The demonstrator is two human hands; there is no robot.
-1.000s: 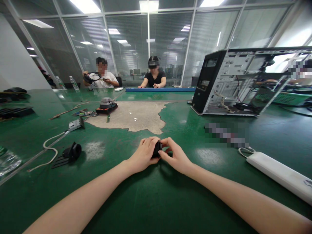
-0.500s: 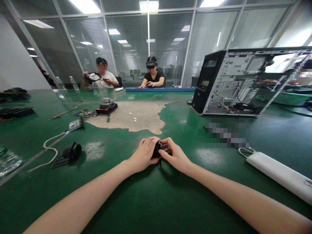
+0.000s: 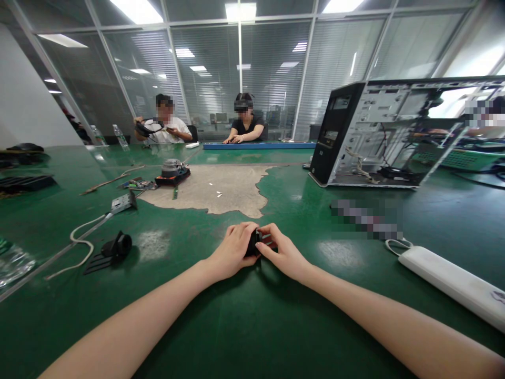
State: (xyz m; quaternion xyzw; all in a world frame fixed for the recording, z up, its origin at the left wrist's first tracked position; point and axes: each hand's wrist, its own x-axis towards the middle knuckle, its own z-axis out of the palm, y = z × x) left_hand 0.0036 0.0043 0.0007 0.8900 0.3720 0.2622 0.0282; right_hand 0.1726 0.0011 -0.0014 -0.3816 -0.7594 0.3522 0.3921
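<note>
Between my hands, low over the green tabletop (image 3: 236,316), is a small black part (image 3: 253,244), mostly covered by fingers, so its exact kind does not show. My left hand (image 3: 233,246) wraps round its left side, fingers over the top and thumb below. From the right, my right hand (image 3: 284,251) pinches at its edge with curled fingers and thumb. Off to the left lies a black plastic piece (image 3: 114,246) with a round end and slats. Beyond my hands the table's green cover is torn, baring a pale patch (image 3: 224,187).
An open computer case (image 3: 339,137) stands at the right, with a white power strip (image 3: 450,281) nearer. Left of centre are a heatsink-like part with a fan (image 3: 173,171), a metal bracket (image 3: 123,202) and a white cable (image 3: 84,237). Two people (image 3: 246,126) sit across the table.
My hands and the black part stay almost where they were. Across the table, the person in black has brought their hands closer together.
</note>
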